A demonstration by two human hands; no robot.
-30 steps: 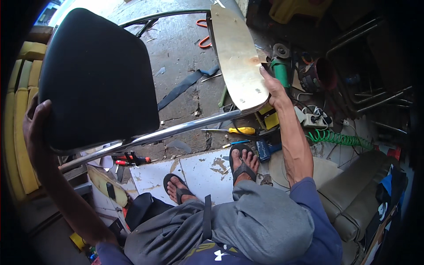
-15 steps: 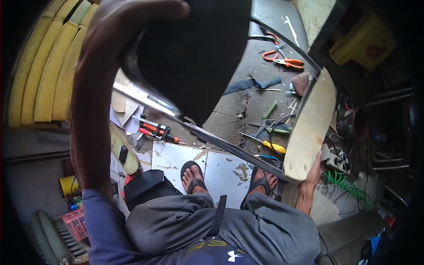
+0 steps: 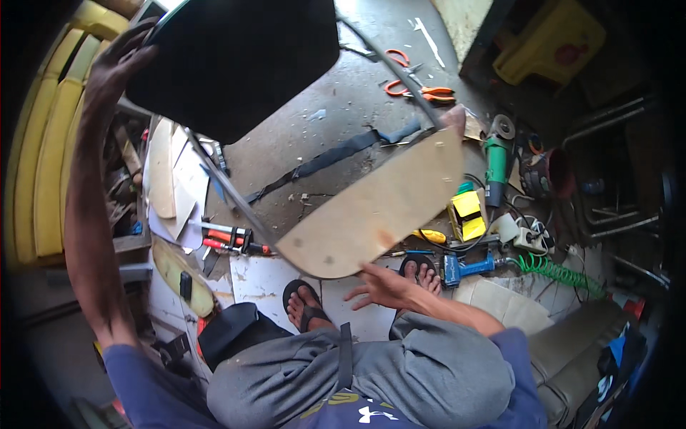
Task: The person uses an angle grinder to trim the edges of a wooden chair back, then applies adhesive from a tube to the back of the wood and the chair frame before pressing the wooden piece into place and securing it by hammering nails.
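Observation:
A chair frame [image 3: 236,196] of metal tube is held up in front of me. It carries a black panel [image 3: 243,64] at the upper left and a pale plywood board [image 3: 379,207] at the lower right. My left hand [image 3: 118,68] grips the left edge of the black panel, its fingers bent around the rim. Below the board's near edge is my right hand [image 3: 386,287], fingers spread, with a fingertip at the board's rounded corner. Whether that fingertip presses on the wood I cannot tell. Part of the frame is hidden behind the panel and board.
On the floor lie orange-handled pliers [image 3: 437,94], a dark strap [image 3: 321,161], a red clamp [image 3: 232,237] and a yellow-handled screwdriver [image 3: 430,235]. To the right are a green angle grinder [image 3: 496,168], a blue air tool [image 3: 468,267] and a coiled green hose [image 3: 561,272]. Yellow cushions [image 3: 53,143] stand left.
The chair frame has turned, and the board has swung leftward, now lying slanted and facing me. The black panel has moved up and left with my left hand. My right hand has come left, fingers spreading.

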